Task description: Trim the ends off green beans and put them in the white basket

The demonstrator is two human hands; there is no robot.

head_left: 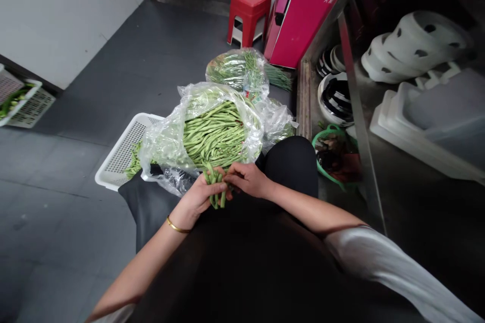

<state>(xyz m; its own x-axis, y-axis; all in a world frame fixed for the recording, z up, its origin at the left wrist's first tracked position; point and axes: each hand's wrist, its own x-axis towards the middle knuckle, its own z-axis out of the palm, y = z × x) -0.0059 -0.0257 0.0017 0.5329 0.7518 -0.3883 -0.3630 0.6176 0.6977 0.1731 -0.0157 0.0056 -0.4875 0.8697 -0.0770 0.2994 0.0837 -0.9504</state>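
The beans (214, 184) you hold look smooth and matt green. The bag (166, 141) behind them is thin clear plastic, crinkled and glossy. The basket (121, 154) is white perforated plastic with a dull sheen, and the stool (250, 2) is glossy red plastic. Your bangle (176, 227) is polished gold-coloured metal. The floor (76, 126) is matt grey, and the shelf post (358, 121) is dull bare metal.

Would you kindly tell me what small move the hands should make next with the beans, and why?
Probably the right hand should pinch the top ends of the small bunch of beans and snap them off. The left hand grips that bunch over the lap, the right hand's fingers touch its top, and the white basket beside the knee holds a few loose beans.
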